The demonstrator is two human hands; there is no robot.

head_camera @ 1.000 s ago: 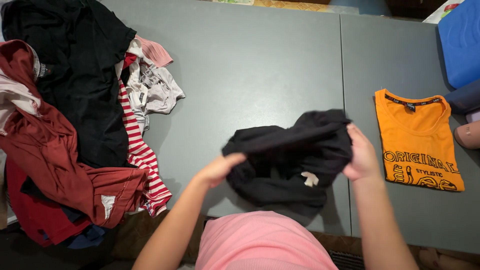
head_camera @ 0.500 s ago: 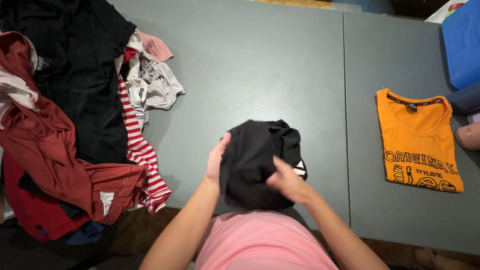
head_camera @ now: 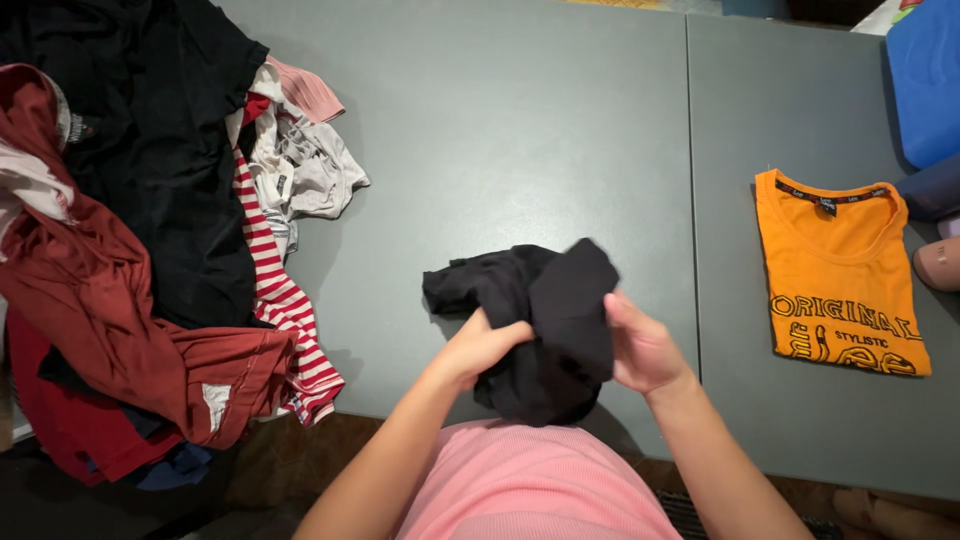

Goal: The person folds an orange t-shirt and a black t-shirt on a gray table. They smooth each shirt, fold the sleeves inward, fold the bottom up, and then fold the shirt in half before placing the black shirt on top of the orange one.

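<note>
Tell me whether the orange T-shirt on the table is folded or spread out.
Folded. The orange T-shirt lies flat as a neat rectangle on the grey table, sleeves tucked out of sight, collar and print facing up.

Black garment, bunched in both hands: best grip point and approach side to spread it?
Probably the loose flap of the black garment sticking out toward the upper left, over the grey table. Come from the far left side: that end hangs free, while the left hand and right hand clamp the bunched middle.

white garment label [head_camera: 214, 397], maroon shirt [head_camera: 120, 300]
</note>
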